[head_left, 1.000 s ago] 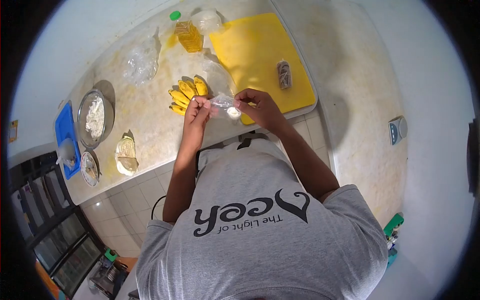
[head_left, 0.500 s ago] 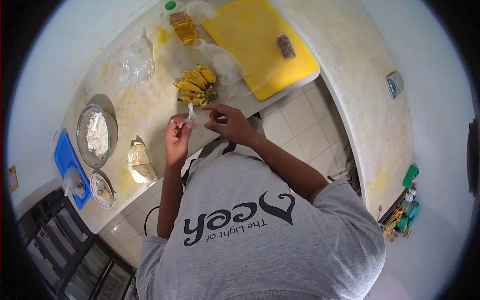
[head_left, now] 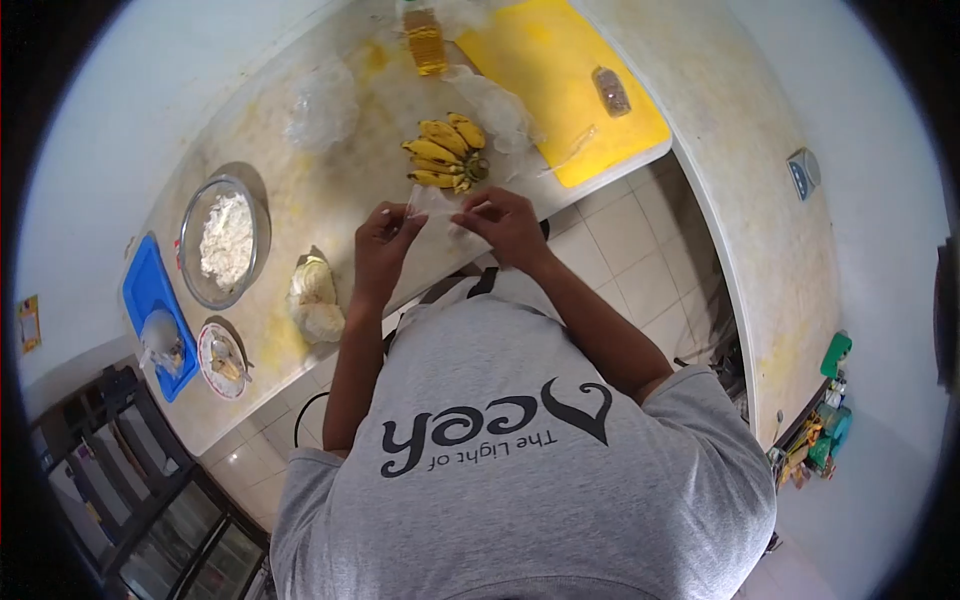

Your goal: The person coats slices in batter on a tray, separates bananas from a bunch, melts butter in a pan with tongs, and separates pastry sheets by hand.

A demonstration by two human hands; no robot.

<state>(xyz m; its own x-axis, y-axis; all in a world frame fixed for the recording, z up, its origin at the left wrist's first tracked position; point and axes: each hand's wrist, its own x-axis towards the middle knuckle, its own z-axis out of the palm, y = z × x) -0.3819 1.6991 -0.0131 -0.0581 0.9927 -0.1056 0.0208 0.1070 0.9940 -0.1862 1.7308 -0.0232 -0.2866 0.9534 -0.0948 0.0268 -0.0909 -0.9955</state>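
Note:
A small clear plastic bag [head_left: 432, 203] is stretched between my two hands near the counter's front edge. My left hand [head_left: 385, 245] pinches its left side between thumb and fingers. On the other side, my right hand [head_left: 502, 222] pinches the bag's right edge. Just beyond my fingers lies a bunch of yellow bananas [head_left: 445, 152] with its stem end to the right. Whatever the bag may contain is too faint to make out.
Left of me are a glass bowl [head_left: 262, 235] of white shreds, a cabbage piece [head_left: 314, 300], a small plate [head_left: 206, 372] and a blue tray [head_left: 143, 268]. An oil bottle [head_left: 427, 45], crumpled plastic [head_left: 325, 105] and a yellow board [head_left: 600, 145] are farther back. A scale [head_left: 803, 175] sits right.
The camera view has shifted, moving the counter items rightward in the picture. My hands have drawn slightly apart, and the plastic bag is now spread flatter between them.

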